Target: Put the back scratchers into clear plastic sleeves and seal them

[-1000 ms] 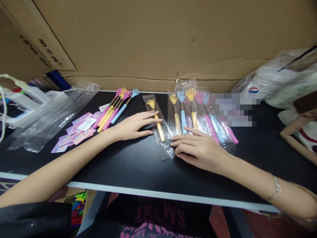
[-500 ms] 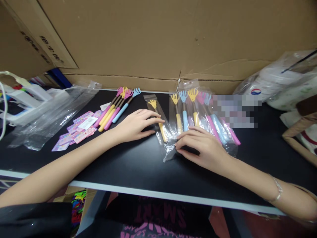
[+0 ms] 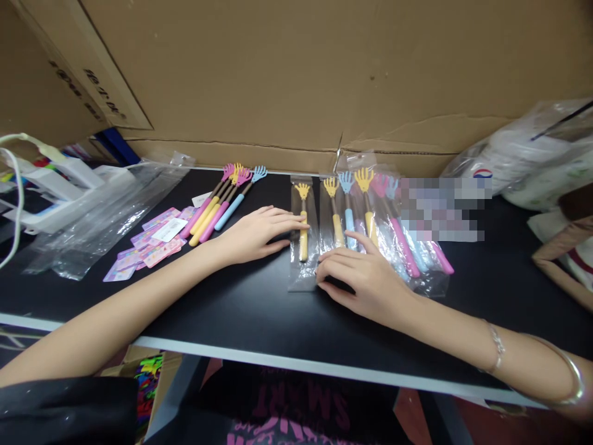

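A yellow toy back scratcher [image 3: 303, 238] lies upright in a clear plastic bag [image 3: 299, 281] on the black table. My left hand [image 3: 259, 232] rests flat with its fingers stretched, the fingertips touching the bag over the handle. My right hand [image 3: 359, 275] is curled at the bag's lower right edge, thumb and fingers close together there, one finger raised. Beside it, several bagged back scratchers [image 3: 401, 247] in yellow, blue and pink lie overlapping, partly hidden by that hand. Several unbagged back scratchers [image 3: 217, 213] are fanned out left of my left hand.
Pink and purple cards [image 3: 148, 244] are piled at the left, near empty clear bags [image 3: 99, 216] and a white power strip [image 3: 60, 191]. Cardboard [image 3: 278, 74] stands along the back. A wrapped white cup [image 3: 491, 157] is at the right. The table's pale front edge [image 3: 259, 360] runs below my arms.
The bagged yellow back scratcher has turned from tilted to upright and its lower end has shifted left. My right hand has moved slightly left with it; my left hand stays nearly in place.
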{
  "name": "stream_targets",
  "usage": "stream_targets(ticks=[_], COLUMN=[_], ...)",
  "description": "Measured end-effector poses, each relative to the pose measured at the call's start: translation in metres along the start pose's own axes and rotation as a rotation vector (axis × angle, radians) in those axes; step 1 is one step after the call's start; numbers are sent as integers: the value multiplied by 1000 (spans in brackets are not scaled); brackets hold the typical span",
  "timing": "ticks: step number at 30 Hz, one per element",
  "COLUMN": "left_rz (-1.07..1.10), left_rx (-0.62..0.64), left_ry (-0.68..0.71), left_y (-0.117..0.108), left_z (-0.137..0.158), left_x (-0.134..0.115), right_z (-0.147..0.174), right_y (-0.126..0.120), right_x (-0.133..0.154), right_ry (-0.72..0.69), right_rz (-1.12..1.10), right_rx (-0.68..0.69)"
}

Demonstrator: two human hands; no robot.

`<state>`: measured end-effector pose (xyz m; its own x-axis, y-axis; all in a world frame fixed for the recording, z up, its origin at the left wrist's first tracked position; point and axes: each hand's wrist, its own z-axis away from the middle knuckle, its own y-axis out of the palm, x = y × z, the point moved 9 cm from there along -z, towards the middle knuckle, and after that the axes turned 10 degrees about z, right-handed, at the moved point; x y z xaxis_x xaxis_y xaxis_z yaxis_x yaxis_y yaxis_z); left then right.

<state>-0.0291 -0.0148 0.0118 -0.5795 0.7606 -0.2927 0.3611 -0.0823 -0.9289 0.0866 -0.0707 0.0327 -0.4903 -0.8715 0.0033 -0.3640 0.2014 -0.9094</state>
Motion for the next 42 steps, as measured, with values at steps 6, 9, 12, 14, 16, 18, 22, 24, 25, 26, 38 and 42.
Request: stream_targets(ticks=[6, 9, 12, 14, 16, 18, 22, 24, 25, 26, 38, 42], left_rz=[30, 3, -15, 6, 29, 29, -5, -9, -12, -17, -60, -67], left_rx=[28, 19, -6, -12, -14, -29, -82, -101, -110, -118, -148, -179], left_ry=[-2, -11, -18, -21, -31, -44, -73, -85, -89, -91, -91, -104], left_y=[3, 1, -5, -9, -12, -15, -18, -18, -18, -17, -12, -13], left_z=[0, 1, 1, 0, -1, -1, -1, -1, -1, -1, -2, -1], left_x=[-1, -2, -4, -6, -8, -9, -11, -13, -13, -14, -9, -8], right_z=[-16, -21, -22, -21, -20, -19, -19, -19, -19, -20, -23, -24], right_y=[7, 4, 4, 7, 10, 11, 11, 11, 11, 11, 15, 16], right_x=[-16, -31, -40, -42, -44, -45, -43, -42, -43, -43, -51, -50], right_ry=[79, 170, 235, 253, 268, 279, 263, 255, 255, 256, 271, 262], right_rz=[-172, -113, -40, -36, -34, -16, 66, 94, 101, 105, 113, 141], right_rx=[69, 18, 13, 36, 49, 46, 32, 31, 30, 30, 64, 76])
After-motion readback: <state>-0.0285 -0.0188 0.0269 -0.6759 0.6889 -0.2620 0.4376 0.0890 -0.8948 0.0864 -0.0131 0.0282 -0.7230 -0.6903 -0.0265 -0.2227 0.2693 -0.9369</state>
